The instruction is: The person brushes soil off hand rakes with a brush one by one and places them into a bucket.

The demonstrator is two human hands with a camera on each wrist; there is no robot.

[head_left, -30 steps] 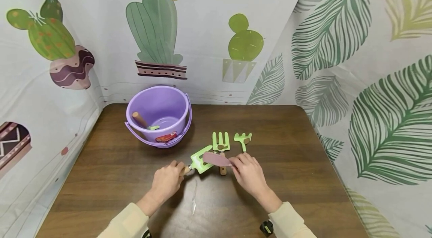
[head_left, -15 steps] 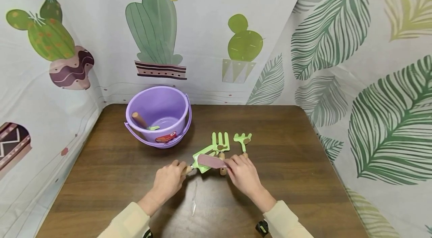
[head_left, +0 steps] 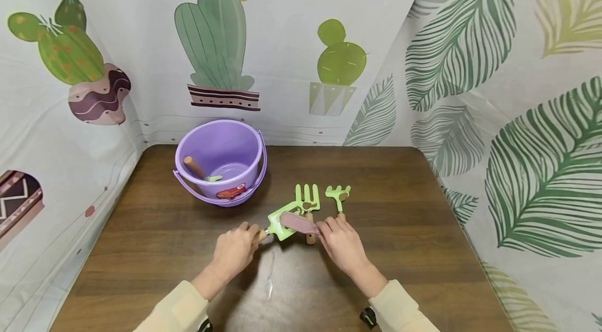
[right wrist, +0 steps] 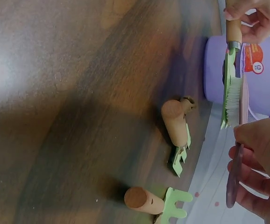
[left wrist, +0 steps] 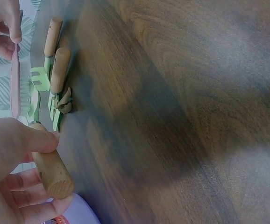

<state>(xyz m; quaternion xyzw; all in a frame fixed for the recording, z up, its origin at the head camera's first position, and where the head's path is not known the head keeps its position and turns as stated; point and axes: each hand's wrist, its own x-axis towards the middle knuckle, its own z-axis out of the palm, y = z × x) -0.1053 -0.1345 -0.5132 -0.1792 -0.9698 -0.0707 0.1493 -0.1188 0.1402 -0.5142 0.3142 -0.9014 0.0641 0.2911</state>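
Observation:
My left hand [head_left: 235,249] grips the wooden handle [left wrist: 53,170] of a green garden hand tool [head_left: 275,226], thumb on top. Gaps show in the tool's green head, partly hidden by the brush. The brush [head_left: 297,222], with a pink back and pale bristles [right wrist: 233,100], is pinched at its handle by my right hand [head_left: 343,245]. Its bristles face the green head and lie right at it in the right wrist view. Under and beyond these, a green hand fork [head_left: 308,197] and a small green rake [head_left: 338,195] lie on the table, each with a small brown piece at its head.
A purple bucket [head_left: 226,138] stands at the back left, its carry handle hanging forward. Inside lies another wooden-handled tool [head_left: 194,166]. A thin clear strip [head_left: 270,287] lies on the brown table [head_left: 404,206], and a printed cloth [head_left: 291,2] hangs behind.
The brush slid left along the green head, then back a little to the right. The left hand and its tool have shifted only slightly.

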